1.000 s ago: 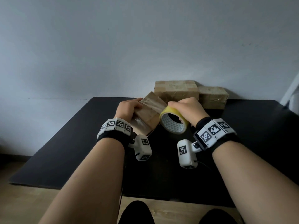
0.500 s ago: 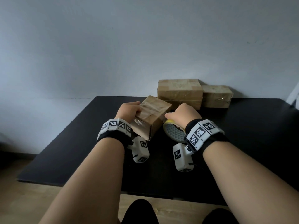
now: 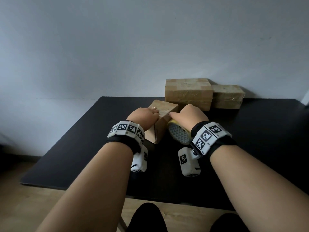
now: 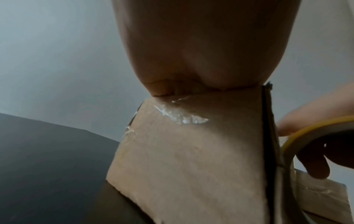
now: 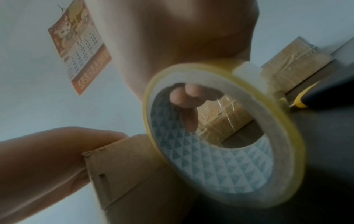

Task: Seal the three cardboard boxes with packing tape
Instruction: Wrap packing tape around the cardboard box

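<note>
A small cardboard box [image 3: 164,119] stands tilted on the black table [image 3: 259,139], with clear tape shining on its top and left face [image 4: 182,118]. My left hand [image 3: 149,113] grips it from the left, fingers over its top. My right hand [image 3: 178,116] holds the yellow-edged tape roll [image 3: 179,135] against the box's right side. In the right wrist view its fingers [image 5: 188,97] go through the roll's core [image 5: 220,159]. Its thumb reaches onto the box's top edge. Two taped boxes, a larger one [image 3: 188,93] and a smaller one [image 3: 228,96], stand at the back against the wall.
A yellow and black utility knife [image 5: 316,97] lies on the table to the right of the roll, near the back boxes. A calendar [image 5: 80,50] hangs on the wall. The table's front edge [image 3: 100,190] is close to my body, with wooden floor below.
Both hands moved away from me and down with the small box and the roll. The roll went from the box's top edge down to its right side.
</note>
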